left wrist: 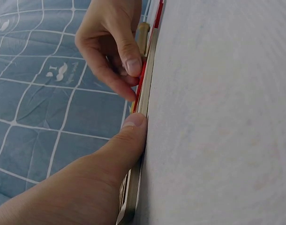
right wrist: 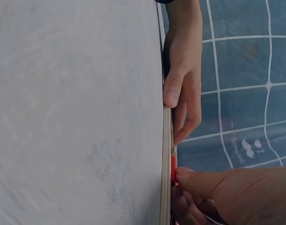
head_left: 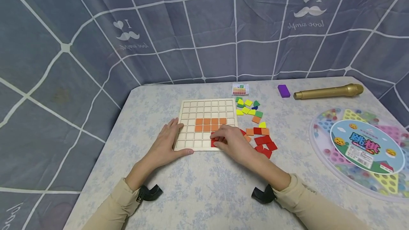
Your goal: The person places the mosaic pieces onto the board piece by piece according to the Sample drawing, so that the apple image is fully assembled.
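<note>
The table (head_left: 204, 194) carries a wooden grid board (head_left: 207, 106) at centre. A round game box (head_left: 364, 148) sits at 3 o'clock of the board, and a gold microphone (head_left: 329, 91) at 1 o'clock. Loose coloured tiles (head_left: 255, 123) lie just beside the board's right edge. The left hand (head_left: 166, 141) lies flat with fingers relaxed, thumb against the board's near-left edge. The right hand (head_left: 231, 143) pinches a red tile (head_left: 213, 143) at the board's 5 o'clock corner; whether the tile is seated cannot be told.
</note>
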A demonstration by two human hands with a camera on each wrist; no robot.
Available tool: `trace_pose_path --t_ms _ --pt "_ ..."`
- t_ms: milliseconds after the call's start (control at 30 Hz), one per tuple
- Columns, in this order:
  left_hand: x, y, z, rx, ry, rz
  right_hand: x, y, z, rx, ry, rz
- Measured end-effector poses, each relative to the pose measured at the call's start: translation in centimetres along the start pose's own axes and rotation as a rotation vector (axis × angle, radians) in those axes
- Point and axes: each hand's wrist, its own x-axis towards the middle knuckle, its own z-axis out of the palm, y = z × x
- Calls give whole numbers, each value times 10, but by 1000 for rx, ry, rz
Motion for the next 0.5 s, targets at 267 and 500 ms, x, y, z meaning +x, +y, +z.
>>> trace_pose_path --t_ms 267,500 --pt "0 1 0 -6 -3 -8 2 0 -1 -2 -12 4" --pt "0 1 0 -6 -3 -4 6 10 -33 -7 -11 26"
